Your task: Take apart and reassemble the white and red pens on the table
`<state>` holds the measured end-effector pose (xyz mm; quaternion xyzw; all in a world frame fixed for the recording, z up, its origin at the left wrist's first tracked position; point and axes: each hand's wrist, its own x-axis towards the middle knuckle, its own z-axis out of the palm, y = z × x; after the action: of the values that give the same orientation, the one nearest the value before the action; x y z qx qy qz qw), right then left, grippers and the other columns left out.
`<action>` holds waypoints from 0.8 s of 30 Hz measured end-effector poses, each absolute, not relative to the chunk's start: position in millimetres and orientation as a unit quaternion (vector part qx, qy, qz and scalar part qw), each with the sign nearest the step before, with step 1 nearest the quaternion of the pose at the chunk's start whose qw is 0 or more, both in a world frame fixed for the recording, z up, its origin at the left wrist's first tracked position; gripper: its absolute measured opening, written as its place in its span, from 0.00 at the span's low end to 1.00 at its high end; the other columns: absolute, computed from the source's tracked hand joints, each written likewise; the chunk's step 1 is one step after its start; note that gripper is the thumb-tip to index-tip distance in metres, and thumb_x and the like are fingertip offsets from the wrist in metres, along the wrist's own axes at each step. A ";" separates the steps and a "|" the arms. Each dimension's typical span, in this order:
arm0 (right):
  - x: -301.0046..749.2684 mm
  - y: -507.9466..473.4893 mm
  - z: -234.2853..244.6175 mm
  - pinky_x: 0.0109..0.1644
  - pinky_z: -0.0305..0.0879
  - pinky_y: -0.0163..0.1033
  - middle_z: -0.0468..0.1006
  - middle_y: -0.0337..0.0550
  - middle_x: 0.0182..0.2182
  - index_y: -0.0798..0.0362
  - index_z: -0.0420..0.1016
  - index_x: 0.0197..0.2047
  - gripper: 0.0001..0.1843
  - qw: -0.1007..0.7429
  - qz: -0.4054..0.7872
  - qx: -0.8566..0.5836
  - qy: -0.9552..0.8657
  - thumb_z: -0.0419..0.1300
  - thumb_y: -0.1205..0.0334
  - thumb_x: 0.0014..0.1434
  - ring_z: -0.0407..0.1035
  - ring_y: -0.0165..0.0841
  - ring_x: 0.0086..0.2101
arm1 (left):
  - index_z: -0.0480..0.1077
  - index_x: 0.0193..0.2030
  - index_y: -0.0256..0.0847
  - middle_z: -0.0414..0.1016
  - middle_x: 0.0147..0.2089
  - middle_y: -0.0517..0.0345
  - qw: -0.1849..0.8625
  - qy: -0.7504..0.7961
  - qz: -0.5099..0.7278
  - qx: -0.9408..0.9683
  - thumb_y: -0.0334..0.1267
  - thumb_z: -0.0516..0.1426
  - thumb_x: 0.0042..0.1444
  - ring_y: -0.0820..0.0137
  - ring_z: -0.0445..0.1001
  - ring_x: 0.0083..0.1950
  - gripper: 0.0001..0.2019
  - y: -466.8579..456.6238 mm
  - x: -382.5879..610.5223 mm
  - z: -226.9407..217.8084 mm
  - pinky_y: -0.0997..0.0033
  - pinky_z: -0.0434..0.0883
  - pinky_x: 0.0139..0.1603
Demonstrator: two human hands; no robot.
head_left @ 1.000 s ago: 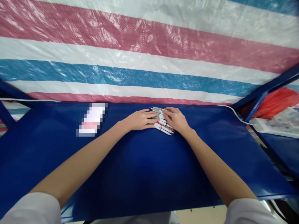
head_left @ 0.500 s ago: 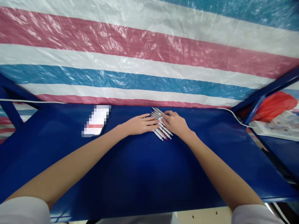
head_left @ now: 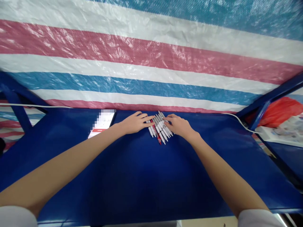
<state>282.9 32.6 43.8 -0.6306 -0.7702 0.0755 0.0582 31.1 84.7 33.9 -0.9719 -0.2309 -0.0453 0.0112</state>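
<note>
Pens [head_left: 162, 129], between left hand [head_left: 134, 123] and right hand [head_left: 180, 126], touching both

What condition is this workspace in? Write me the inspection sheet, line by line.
Surface: blue table, slightly glossy.
Job's things: mostly white-and-grey pens lying in a slanted cluster, some red showing among them.
Clutter: phone left of the pens, screen lit, picture partly pixelated.
Grips: left grip, fingers extended, at the cluster's left side; right grip, fingers bent, at its right side.
Cables: white cable at the back right corner; second cable at back left.
Surroundings: striped sheet behind; red bag beyond the right side.
</note>
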 end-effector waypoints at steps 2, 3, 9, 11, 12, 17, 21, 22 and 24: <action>284.7 33.5 44.1 0.46 0.72 0.50 0.71 0.42 0.56 0.38 0.71 0.56 0.20 0.052 0.079 -0.627 -0.773 0.49 0.50 0.64 0.73 0.45 0.47 | 0.65 0.61 0.56 0.61 0.67 0.57 0.019 -0.247 -0.047 -0.968 0.30 0.49 0.62 0.58 0.64 0.64 0.23 76.3 31.2 32.4 0.53 0.57 0.62; 284.2 33.3 44.0 0.46 0.72 0.49 0.71 0.43 0.55 0.38 0.71 0.56 0.20 0.050 0.078 -0.628 -0.772 0.50 0.49 0.63 0.74 0.44 0.46 | 0.65 0.61 0.55 0.61 0.67 0.56 0.016 -0.256 -0.048 -0.965 0.32 0.49 0.62 0.58 0.64 0.64 0.22 72.4 31.8 32.0 0.53 0.58 0.62; 272.5 28.1 42.3 0.44 0.73 0.49 0.71 0.45 0.54 0.40 0.70 0.57 0.21 0.053 0.050 -0.650 -0.757 0.50 0.50 0.64 0.75 0.44 0.43 | 0.61 0.65 0.43 0.60 0.67 0.46 -0.043 -0.364 -0.068 -0.928 0.50 0.44 0.66 0.55 0.58 0.68 0.25 45.1 45.2 29.0 0.53 0.57 0.64; 270.2 27.4 41.9 0.44 0.73 0.50 0.71 0.46 0.55 0.41 0.70 0.57 0.21 0.052 0.045 -0.649 -0.758 0.50 0.50 0.64 0.75 0.44 0.43 | 0.58 0.67 0.41 0.57 0.69 0.43 -0.063 -0.389 -0.071 -0.916 0.62 0.45 0.60 0.51 0.51 0.70 0.35 35.4 52.3 26.2 0.50 0.55 0.65; 269.6 27.5 41.9 0.44 0.72 0.50 0.70 0.46 0.55 0.41 0.69 0.57 0.21 0.050 0.045 -0.648 -0.759 0.50 0.50 0.64 0.75 0.45 0.43 | 0.55 0.68 0.40 0.55 0.69 0.42 -0.073 -0.399 -0.069 -0.912 0.66 0.46 0.56 0.48 0.47 0.71 0.40 31.5 55.6 24.7 0.48 0.53 0.66; 268.7 27.8 44.4 0.46 0.72 0.49 0.69 0.46 0.57 0.41 0.68 0.58 0.21 0.033 0.046 -0.650 -0.758 0.49 0.49 0.64 0.75 0.43 0.44 | 0.45 0.71 0.32 0.36 0.73 0.36 -0.113 -0.425 -0.009 -0.898 0.76 0.47 0.43 0.44 0.33 0.73 0.57 23.2 66.6 22.3 0.42 0.42 0.68; 267.3 26.9 48.1 0.46 0.72 0.50 0.68 0.45 0.57 0.41 0.66 0.59 0.22 0.017 0.041 -0.652 -0.757 0.48 0.49 0.64 0.74 0.43 0.44 | 0.42 0.71 0.30 0.33 0.73 0.36 -0.125 -0.429 0.014 -0.894 0.76 0.48 0.42 0.47 0.30 0.73 0.60 24.1 70.4 25.9 0.46 0.39 0.69; 267.1 26.7 48.7 0.46 0.72 0.50 0.68 0.45 0.57 0.41 0.66 0.59 0.22 0.014 0.040 -0.653 -0.756 0.48 0.49 0.64 0.74 0.44 0.45 | 0.41 0.71 0.30 0.32 0.73 0.36 -0.127 -0.429 0.016 -0.894 0.75 0.48 0.43 0.48 0.30 0.73 0.59 24.5 70.8 26.5 0.48 0.38 0.69; 267.1 26.4 49.5 0.46 0.72 0.50 0.68 0.44 0.57 0.41 0.66 0.59 0.23 0.009 0.040 -0.652 -0.757 0.47 0.48 0.64 0.74 0.44 0.45 | 0.40 0.71 0.29 0.32 0.73 0.36 -0.131 -0.425 0.020 -0.895 0.75 0.48 0.44 0.50 0.29 0.73 0.59 25.3 71.2 26.3 0.50 0.38 0.70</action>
<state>267.1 26.4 49.5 -0.6521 -0.7570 0.0403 0.0090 71.2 25.3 26.3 -0.8954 -0.4252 0.0202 -0.1306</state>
